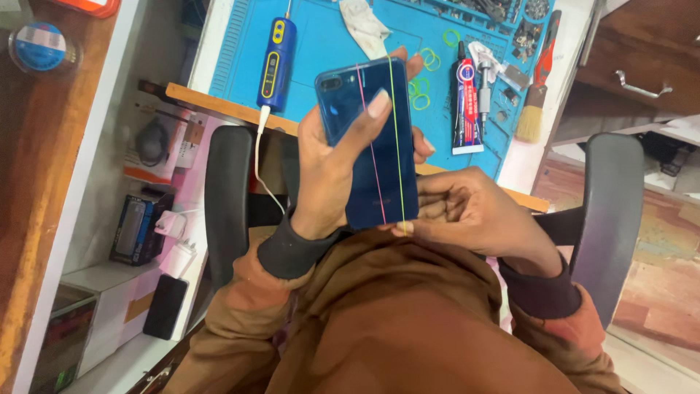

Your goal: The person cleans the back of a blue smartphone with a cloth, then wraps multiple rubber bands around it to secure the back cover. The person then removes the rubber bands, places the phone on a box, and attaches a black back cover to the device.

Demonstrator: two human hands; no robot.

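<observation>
I hold a dark blue smartphone [372, 146] back side up, above my lap. Two thin rubber bands run lengthwise around it, a pink band [371, 146] and a yellow-green band [396, 138]. My left hand [328, 164] grips the phone's left edge, thumb pressed on its back. My right hand [463, 208] is curled at the phone's lower right corner, fingertips pinching the yellow-green band at the bottom edge.
A blue work mat [328, 44] on the desk carries a blue electric screwdriver [275, 62] with a white cable, a glue tube [467, 106], loose green rubber bands [421, 91], a brush [536, 95] and small parts. Black chair armrests [227, 197] flank me. Boxes sit on a shelf at left.
</observation>
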